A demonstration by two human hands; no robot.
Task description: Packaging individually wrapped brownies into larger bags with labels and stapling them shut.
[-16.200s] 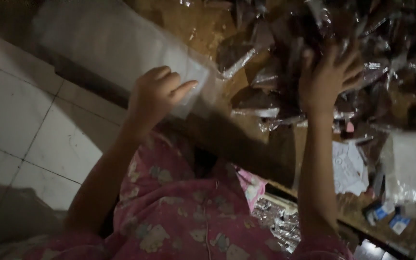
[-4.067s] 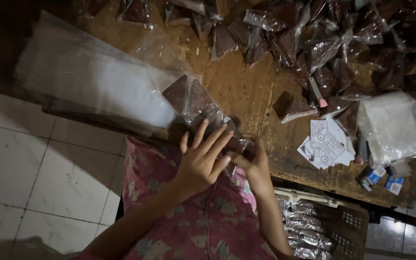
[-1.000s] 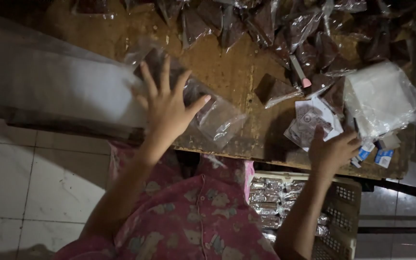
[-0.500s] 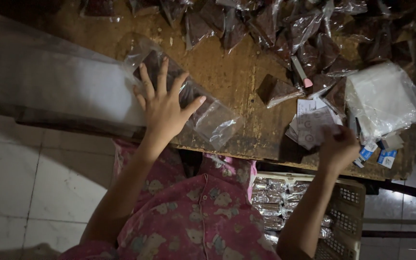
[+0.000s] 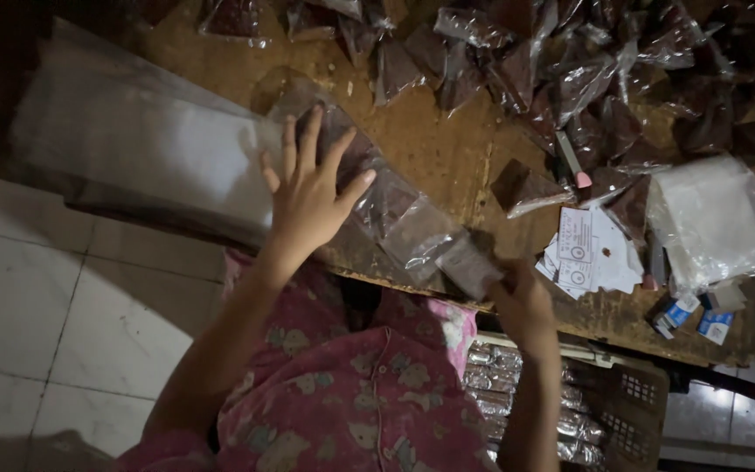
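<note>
Left hand (image 5: 308,197) lay flat, fingers spread, on a long clear plastic bag (image 5: 395,218) of brown packets. Right hand (image 5: 522,301) apparently pinched its near end, grip shadowed. Step: bagging; next needs a steady hold.

A pink short-sleeved cotton garment with pale floral print (image 5: 351,411) covers the torso; both forearms are bare; no rings or watch show.

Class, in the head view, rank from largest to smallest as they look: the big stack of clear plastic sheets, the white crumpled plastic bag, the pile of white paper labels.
1. Big stack of clear plastic sheets.
2. White crumpled plastic bag.
3. Pile of white paper labels.
</note>
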